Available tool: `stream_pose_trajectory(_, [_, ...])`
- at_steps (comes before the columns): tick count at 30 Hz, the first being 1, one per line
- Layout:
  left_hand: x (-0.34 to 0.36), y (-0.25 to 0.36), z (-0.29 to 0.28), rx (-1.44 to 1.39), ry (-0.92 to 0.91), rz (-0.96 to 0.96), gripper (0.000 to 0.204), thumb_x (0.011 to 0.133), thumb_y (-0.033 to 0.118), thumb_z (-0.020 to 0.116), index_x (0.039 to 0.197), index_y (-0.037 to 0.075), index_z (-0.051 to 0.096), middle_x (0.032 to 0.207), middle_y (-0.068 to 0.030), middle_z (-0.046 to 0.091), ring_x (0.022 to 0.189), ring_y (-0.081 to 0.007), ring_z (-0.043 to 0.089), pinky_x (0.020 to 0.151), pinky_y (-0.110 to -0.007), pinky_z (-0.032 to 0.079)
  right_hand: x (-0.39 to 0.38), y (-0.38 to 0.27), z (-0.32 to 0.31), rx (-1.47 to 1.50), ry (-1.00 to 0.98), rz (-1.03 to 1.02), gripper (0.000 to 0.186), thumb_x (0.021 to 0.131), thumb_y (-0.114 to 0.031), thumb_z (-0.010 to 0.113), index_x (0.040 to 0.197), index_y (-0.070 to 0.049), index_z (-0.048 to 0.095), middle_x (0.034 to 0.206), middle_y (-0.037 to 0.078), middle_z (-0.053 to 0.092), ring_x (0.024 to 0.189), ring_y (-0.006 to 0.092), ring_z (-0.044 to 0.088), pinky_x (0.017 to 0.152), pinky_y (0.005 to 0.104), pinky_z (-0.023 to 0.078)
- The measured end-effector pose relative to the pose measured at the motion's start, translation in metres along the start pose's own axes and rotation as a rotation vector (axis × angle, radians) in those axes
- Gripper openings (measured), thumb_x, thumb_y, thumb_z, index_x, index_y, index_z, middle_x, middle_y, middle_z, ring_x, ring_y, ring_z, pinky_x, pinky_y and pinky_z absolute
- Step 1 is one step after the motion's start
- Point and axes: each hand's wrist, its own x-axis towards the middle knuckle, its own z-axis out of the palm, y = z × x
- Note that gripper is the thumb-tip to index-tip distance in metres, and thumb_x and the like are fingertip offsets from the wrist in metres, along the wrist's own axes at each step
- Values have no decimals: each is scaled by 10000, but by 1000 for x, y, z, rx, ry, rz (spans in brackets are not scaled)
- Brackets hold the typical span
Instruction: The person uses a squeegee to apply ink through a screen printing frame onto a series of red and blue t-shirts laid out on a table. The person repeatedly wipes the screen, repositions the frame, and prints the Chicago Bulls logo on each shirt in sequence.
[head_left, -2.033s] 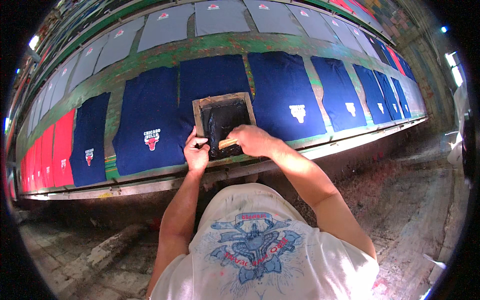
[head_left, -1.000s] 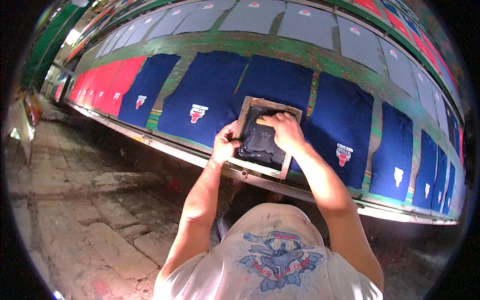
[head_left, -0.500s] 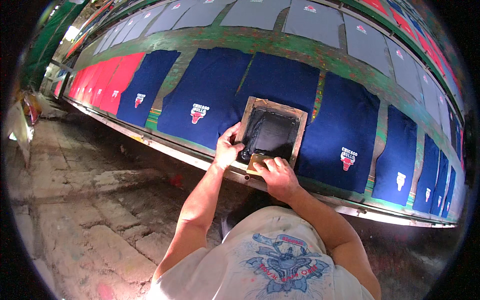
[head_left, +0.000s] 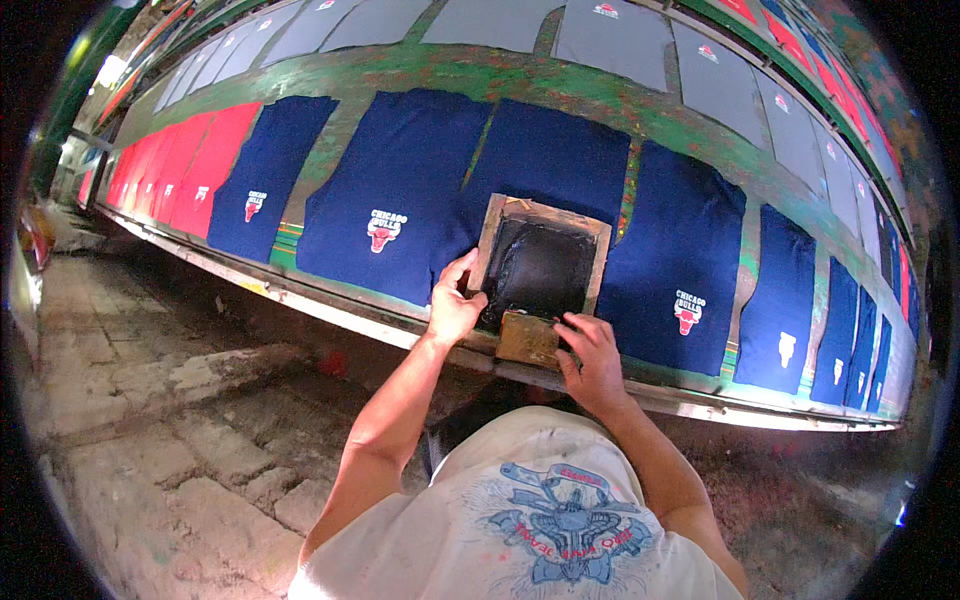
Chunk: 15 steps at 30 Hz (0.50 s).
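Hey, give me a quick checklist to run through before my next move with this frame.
1. Left hand holding the wooden frame at its left side: ok.
2. Frame lying over the dark blue cloth: ok.
3. Wooden block at the frame's near end: ok.
4. Right hand gripping the block: cannot tell; fingers are by its right end.
5. Print on the left-hand neighbouring cloth uncovered: ok.
6. Cloth under the frame marked: cannot tell, hidden.

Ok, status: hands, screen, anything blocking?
Left hand grips wooden-framed printing screen at left rail. Right hand beside squeegee at near end. Screen on navy fabric; nothing visibly blocking.
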Motion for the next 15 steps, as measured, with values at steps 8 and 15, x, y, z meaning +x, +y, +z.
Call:
stream_pose_trajectory(8, [2,-13,-5,139,8,186,849,777,-191,722,1578,66,605,1538,-134,645,1441,-289,620,1255,-411,470,-27,25,14,130,153,511,622,921,-93,828,1516,-67,649,1519,202,634,1397,371,605,1179,491,502])
stream_pose_trajectory(15, [6,20,-5,216,-30,81,689,781,-219,666,1422,22,741,1598,-179,621,1460,-299,621,1240,-386,464,-30,28,13,533,63,738,571,971,-170,805,1520,-63,689,1289,123,758,1186,230,702,1059,382,569])
